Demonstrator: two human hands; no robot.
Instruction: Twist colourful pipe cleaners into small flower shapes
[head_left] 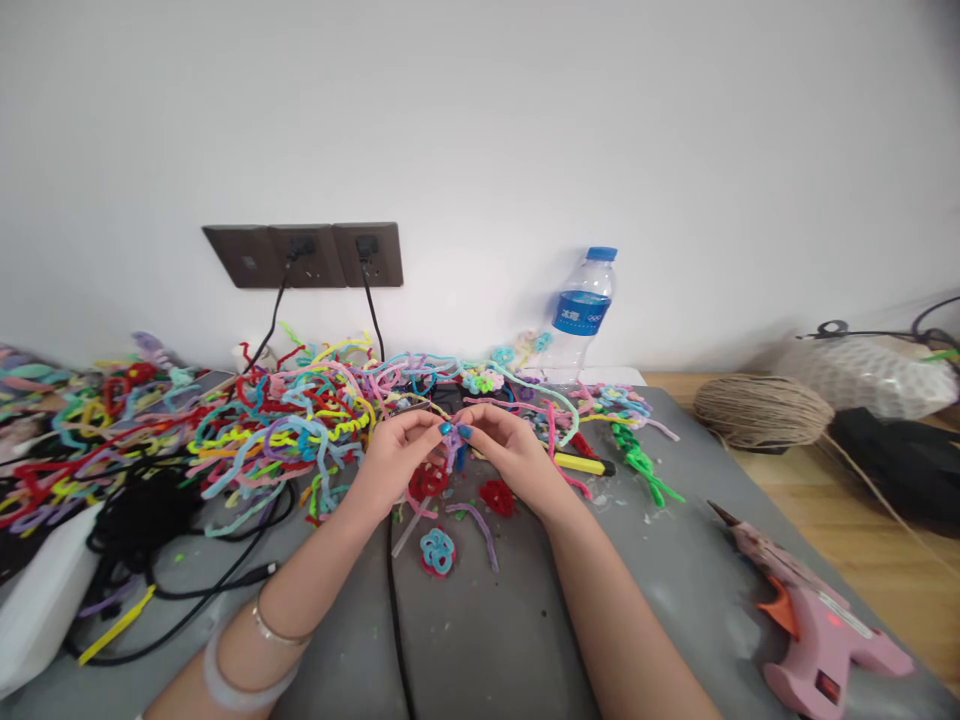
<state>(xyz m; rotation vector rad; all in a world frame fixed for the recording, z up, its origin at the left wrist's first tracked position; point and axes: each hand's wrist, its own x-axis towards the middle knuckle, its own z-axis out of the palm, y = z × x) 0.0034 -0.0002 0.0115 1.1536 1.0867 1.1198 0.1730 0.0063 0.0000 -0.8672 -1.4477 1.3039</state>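
Note:
My left hand (401,450) and my right hand (514,450) meet over the middle of the grey table, thumbs and fingertips pinched together. Between them is a small purple pipe cleaner piece (453,447), partly hidden by the fingers. Just below the hands lie a red pipe cleaner flower (429,482) on the left and a second red flower (496,497) on the right. Closer to me are a blue flower with a red edge (437,551) and a curved purple pipe cleaner (481,530). A clear stick (411,528) rests beside them.
A tangled heap of coloured pipe cleaners (300,410) spreads along the wall. A pink glue gun (817,620) lies at right, near a ball of twine (761,411). Behind the hands are a yellow cutter (581,464) and a water bottle (583,312). Black cable (397,630) crosses the table (487,650).

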